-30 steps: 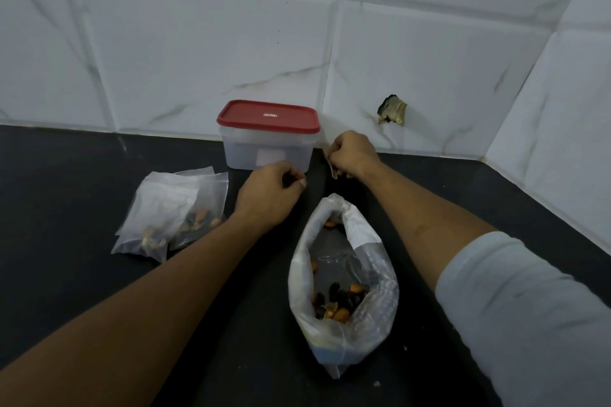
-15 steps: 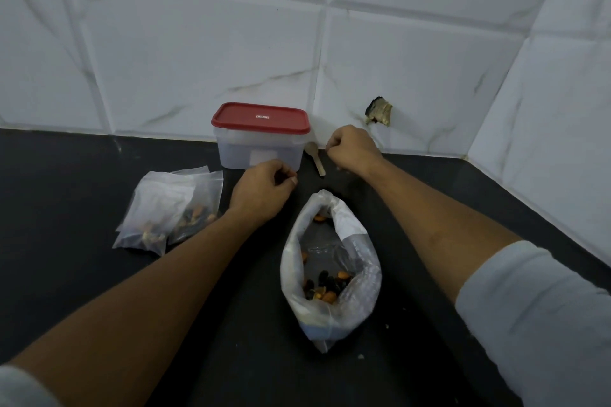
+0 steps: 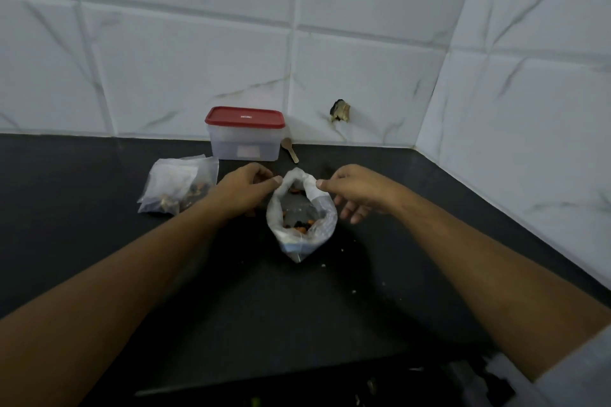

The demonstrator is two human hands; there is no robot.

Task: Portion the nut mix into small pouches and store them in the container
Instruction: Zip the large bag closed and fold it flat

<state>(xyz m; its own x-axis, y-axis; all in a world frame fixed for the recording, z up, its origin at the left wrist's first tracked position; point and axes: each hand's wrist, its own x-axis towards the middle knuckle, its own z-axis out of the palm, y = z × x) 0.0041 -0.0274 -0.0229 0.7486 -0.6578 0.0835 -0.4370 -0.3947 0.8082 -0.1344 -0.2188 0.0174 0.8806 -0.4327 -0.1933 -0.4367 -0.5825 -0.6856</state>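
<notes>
An open clear plastic bag of nut mix (image 3: 302,228) stands on the black counter (image 3: 99,258), with orange and dark nuts at its bottom. My left hand (image 3: 246,190) pinches the bag's upper left rim. My right hand (image 3: 355,192) pinches the upper right rim, its other fingers hanging loose. Two filled small pouches (image 3: 178,187) lie flat to the left. A clear container with a red lid (image 3: 245,134), closed, stands against the tiled wall. A small wooden spoon (image 3: 290,149) lies just right of it.
White marble-look tiles form the back wall and the right wall (image 3: 529,109), meeting in a corner. A damaged spot (image 3: 340,111) marks the back wall. Crumbs (image 3: 353,291) dot the counter right of the bag.
My right hand left the spoon beside the container and came back to the bag. Both hands now pinch the bag's rim. The view pulled back and up.
</notes>
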